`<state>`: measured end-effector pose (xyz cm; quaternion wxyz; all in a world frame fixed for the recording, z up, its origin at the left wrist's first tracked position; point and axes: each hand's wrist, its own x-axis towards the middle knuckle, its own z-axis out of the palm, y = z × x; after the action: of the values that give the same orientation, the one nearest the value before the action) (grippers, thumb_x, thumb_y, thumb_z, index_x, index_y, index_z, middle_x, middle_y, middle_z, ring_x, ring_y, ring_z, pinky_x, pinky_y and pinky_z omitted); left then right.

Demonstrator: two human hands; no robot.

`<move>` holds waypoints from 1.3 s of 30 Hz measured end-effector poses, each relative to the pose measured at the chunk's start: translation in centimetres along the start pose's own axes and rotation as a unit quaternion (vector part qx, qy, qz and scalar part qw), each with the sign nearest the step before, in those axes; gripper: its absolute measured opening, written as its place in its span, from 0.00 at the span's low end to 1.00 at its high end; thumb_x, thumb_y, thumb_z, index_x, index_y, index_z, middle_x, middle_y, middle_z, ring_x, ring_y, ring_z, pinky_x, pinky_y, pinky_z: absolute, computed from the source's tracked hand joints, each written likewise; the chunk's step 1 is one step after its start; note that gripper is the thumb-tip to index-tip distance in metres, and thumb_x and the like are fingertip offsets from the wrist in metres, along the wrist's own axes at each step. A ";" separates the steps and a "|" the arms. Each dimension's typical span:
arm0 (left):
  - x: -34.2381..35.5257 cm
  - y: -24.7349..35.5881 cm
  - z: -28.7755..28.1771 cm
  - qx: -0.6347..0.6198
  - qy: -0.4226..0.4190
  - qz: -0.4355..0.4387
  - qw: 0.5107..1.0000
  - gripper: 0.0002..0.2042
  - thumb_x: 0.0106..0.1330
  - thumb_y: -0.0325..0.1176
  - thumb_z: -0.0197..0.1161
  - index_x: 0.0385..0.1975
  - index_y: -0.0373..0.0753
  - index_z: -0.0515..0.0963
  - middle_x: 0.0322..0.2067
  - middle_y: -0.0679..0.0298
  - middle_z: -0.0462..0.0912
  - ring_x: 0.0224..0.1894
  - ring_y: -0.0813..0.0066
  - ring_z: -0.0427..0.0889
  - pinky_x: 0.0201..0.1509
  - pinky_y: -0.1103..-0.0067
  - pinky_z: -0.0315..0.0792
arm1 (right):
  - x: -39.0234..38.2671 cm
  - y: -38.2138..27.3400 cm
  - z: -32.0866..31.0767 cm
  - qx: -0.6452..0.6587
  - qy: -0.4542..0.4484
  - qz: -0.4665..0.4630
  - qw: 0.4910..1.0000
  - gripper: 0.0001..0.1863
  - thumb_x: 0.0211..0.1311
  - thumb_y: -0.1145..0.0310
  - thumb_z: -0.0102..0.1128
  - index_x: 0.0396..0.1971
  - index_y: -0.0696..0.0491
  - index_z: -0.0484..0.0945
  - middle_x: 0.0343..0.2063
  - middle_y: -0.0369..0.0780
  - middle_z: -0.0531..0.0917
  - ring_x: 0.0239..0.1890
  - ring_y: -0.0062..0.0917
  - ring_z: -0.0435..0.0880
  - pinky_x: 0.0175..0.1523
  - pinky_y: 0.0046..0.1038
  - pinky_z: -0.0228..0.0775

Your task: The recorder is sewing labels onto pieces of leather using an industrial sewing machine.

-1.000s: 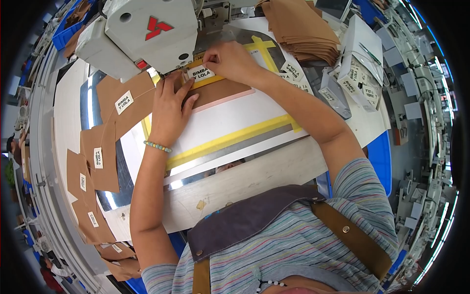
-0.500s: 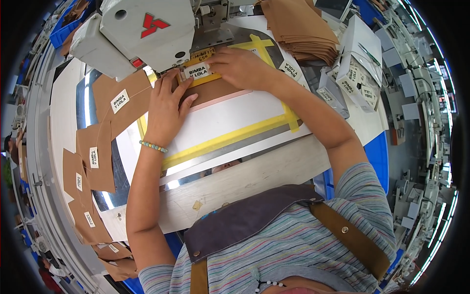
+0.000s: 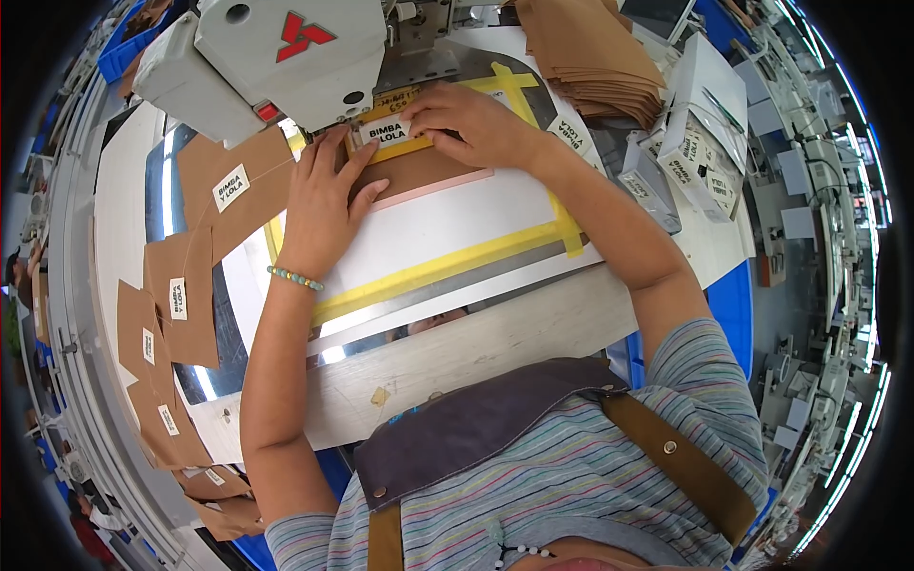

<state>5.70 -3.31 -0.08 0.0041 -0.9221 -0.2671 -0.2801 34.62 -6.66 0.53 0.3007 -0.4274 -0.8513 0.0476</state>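
A white label (image 3: pixel 388 133) with dark printing lies inside a yellow-edged template frame (image 3: pixel 398 150), over a brown piece of material (image 3: pixel 414 181) beneath the sewing machine head (image 3: pixel 290 62). My left hand (image 3: pixel 327 195) rests open at the frame's left, its fingers spread and their tips by the label's left end. At the label's right end, the fingers of my right hand (image 3: pixel 476 124) are bent, with the fingertips closed on its edge. The machine's needle area is partly hidden behind my left fingertips.
Labelled brown pieces (image 3: pixel 181 300) overlap down the left, joined by thread. A stack of brown pieces (image 3: pixel 590 67) lies at the back right. Beside it, a white box (image 3: pixel 700 157) holds many labels. Yellow tape (image 3: pixel 438 271) borders the white work plate (image 3: pixel 428 233).
My right fingers have curled and drawn slightly back toward the label's right end, baring more of it. My left hand stays nearly in place. The whole view has shifted slightly.
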 end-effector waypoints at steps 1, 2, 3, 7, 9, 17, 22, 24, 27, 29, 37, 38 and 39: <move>0.0 0.0 0.0 0.000 0.000 0.000 1.000 0.22 0.71 0.44 0.70 0.61 0.42 0.84 0.68 0.50 0.75 0.65 0.49 0.74 0.68 0.60 0.71 | 0.1 0.0 0.0 0.001 0.000 0.000 1.000 0.12 0.63 0.77 0.62 0.44 0.53 0.87 0.55 0.36 0.87 0.60 0.38 0.83 0.64 0.39 0.79; 0.0 -0.1 0.1 0.007 -0.004 -0.006 1.000 0.22 0.71 0.44 0.70 0.62 0.42 0.84 0.68 0.50 0.76 0.65 0.49 0.75 0.69 0.59 0.71 | 0.2 0.0 -0.1 -0.031 -0.016 -0.011 0.999 0.11 0.63 0.76 0.63 0.44 0.54 0.87 0.56 0.36 0.87 0.60 0.37 0.83 0.64 0.39 0.79; -0.1 -0.1 0.1 0.014 -0.007 -0.012 1.000 0.22 0.72 0.45 0.70 0.62 0.42 0.84 0.68 0.50 0.76 0.65 0.49 0.75 0.70 0.59 0.70 | 0.4 0.0 0.0 -0.062 -0.033 -0.023 0.997 0.10 0.63 0.76 0.64 0.44 0.54 0.87 0.56 0.36 0.87 0.60 0.37 0.83 0.64 0.39 0.78; -0.2 -0.2 0.0 0.007 -0.004 -0.019 1.000 0.22 0.71 0.42 0.71 0.61 0.39 0.84 0.67 0.51 0.77 0.65 0.48 0.76 0.69 0.59 0.71 | 1.4 -1.5 0.8 -0.148 -0.037 -0.056 0.987 0.12 0.64 0.76 0.63 0.46 0.53 0.88 0.57 0.36 0.87 0.59 0.36 0.82 0.66 0.38 0.77; -0.1 -0.2 -0.2 -0.041 -0.016 -0.059 0.997 0.21 0.70 0.36 0.71 0.62 0.38 0.82 0.69 0.53 0.77 0.68 0.47 0.76 0.73 0.60 0.71 | 1.0 -1.0 1.8 -0.070 -0.016 -0.038 0.997 0.15 0.65 0.74 0.61 0.50 0.52 0.89 0.57 0.37 0.87 0.65 0.36 0.80 0.71 0.38 0.74; -0.6 -1.3 -0.5 -0.018 -0.007 -0.047 0.999 0.23 0.71 0.34 0.70 0.63 0.33 0.80 0.65 0.54 0.82 0.68 0.50 0.77 0.72 0.60 0.72 | 0.9 -0.8 2.6 -0.067 -0.047 -0.031 0.996 0.23 0.66 0.79 0.59 0.58 0.47 0.88 0.65 0.34 0.84 0.69 0.37 0.78 0.76 0.37 0.70; -0.7 -1.4 -0.4 -0.012 -0.019 -0.034 0.999 0.24 0.70 0.34 0.71 0.64 0.31 0.80 0.66 0.52 0.82 0.68 0.49 0.77 0.72 0.59 0.71 | 1.1 -0.8 2.6 -0.087 -0.062 -0.033 0.994 0.25 0.66 0.81 0.57 0.60 0.45 0.87 0.67 0.33 0.82 0.71 0.37 0.75 0.77 0.38 0.69; -0.5 -1.2 -0.6 -0.011 -0.025 -0.043 0.999 0.24 0.71 0.33 0.70 0.65 0.32 0.79 0.64 0.53 0.83 0.67 0.50 0.78 0.73 0.60 0.71 | 1.1 -0.7 2.6 -0.091 -0.067 -0.028 0.993 0.26 0.66 0.81 0.56 0.60 0.45 0.87 0.67 0.33 0.82 0.72 0.37 0.74 0.78 0.38 0.68; -0.6 -1.6 -0.9 -0.022 -0.036 -0.037 0.998 0.23 0.70 0.32 0.70 0.64 0.31 0.80 0.64 0.53 0.83 0.67 0.50 0.78 0.72 0.61 0.72 | 1.0 -0.7 2.5 -0.088 -0.056 -0.023 0.994 0.25 0.66 0.81 0.56 0.59 0.45 0.88 0.67 0.33 0.82 0.71 0.37 0.75 0.78 0.38 0.67; -0.5 -1.8 -1.1 -0.027 -0.041 -0.034 0.998 0.22 0.70 0.32 0.71 0.62 0.30 0.81 0.65 0.53 0.82 0.67 0.51 0.78 0.72 0.61 0.72 | 1.1 -0.7 2.6 -0.088 -0.052 -0.025 0.994 0.24 0.66 0.81 0.56 0.58 0.45 0.88 0.66 0.33 0.82 0.70 0.37 0.75 0.78 0.38 0.67; 0.1 -1.6 -2.8 -0.041 -0.102 -0.039 0.993 0.24 0.69 0.31 0.70 0.63 0.29 0.80 0.66 0.52 0.81 0.68 0.49 0.77 0.72 0.61 0.73 | 1.6 -1.3 1.8 -0.043 -0.067 -0.010 0.997 0.25 0.66 0.82 0.54 0.56 0.46 0.89 0.64 0.35 0.84 0.69 0.35 0.76 0.77 0.38 0.67; 0.1 -1.6 -2.9 -0.046 -0.106 -0.039 0.993 0.24 0.69 0.31 0.71 0.63 0.29 0.80 0.67 0.52 0.81 0.69 0.49 0.76 0.73 0.61 0.73 | 1.8 -1.5 1.6 -0.039 -0.079 -0.002 0.996 0.25 0.65 0.83 0.54 0.56 0.47 0.89 0.65 0.33 0.83 0.69 0.36 0.75 0.77 0.37 0.67; 0.1 -1.6 -3.1 -0.051 -0.110 -0.039 0.992 0.23 0.69 0.31 0.71 0.63 0.29 0.80 0.67 0.52 0.80 0.69 0.49 0.76 0.73 0.61 0.73 | 1.9 -1.6 1.5 -0.036 -0.092 0.007 0.995 0.25 0.65 0.83 0.53 0.56 0.47 0.89 0.66 0.32 0.82 0.69 0.37 0.75 0.77 0.36 0.67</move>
<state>3.39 -2.42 2.35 -0.0835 -0.9353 -0.2866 -0.1901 31.78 -5.95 0.77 0.2049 -0.4380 -0.8734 0.0579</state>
